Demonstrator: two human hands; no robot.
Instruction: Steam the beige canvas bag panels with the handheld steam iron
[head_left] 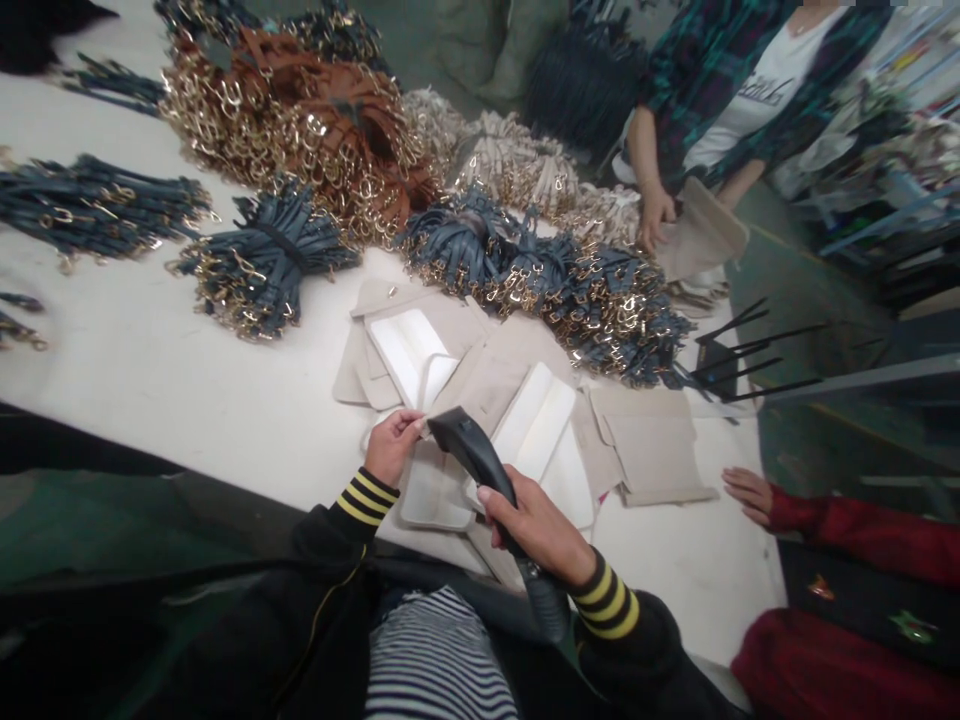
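At the near side of the counter [285,430], the right hand [536,525] grips a black tool [474,447], its head beside the left hand [394,447], seemingly pinching a pale piece [439,505]. Work looks midway; whether the beige panels [660,445] are finished, I cannot tell.

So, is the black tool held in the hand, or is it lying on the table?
Held: the right hand is wrapped around the black tool, whose front end is near the left hand.

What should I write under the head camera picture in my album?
The right grip holds a black handheld tool beside the left grip, over beige pieces, before heaps of gold-clasped straps.
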